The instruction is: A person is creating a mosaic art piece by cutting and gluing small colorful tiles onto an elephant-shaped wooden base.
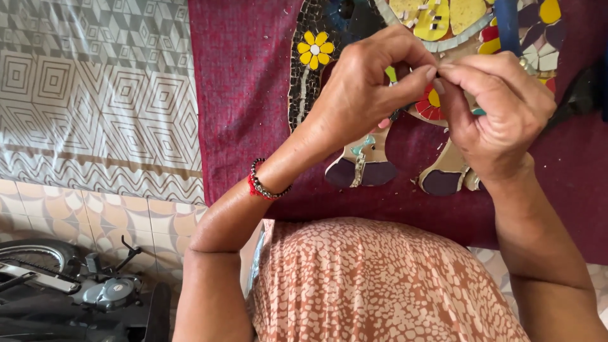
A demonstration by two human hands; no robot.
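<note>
My left hand (367, 82) and my right hand (497, 104) meet fingertip to fingertip above a colourful mosaic figure (373, 161) laid on a dark red cloth (244, 95). The fingers of both hands are pinched together around something very small that I cannot make out. A red and dark beaded bracelet (263, 183) sits on my left wrist. The mosaic has a yellow flower (315, 49), dark tile edging, and purple foot shapes; my hands hide its middle.
A grey patterned cloth (95, 95) lies left of the red cloth. Tiled floor (114, 218) shows below it, with a dark pedal machine (76, 288) at the bottom left. My patterned orange dress (380, 285) fills the lower middle.
</note>
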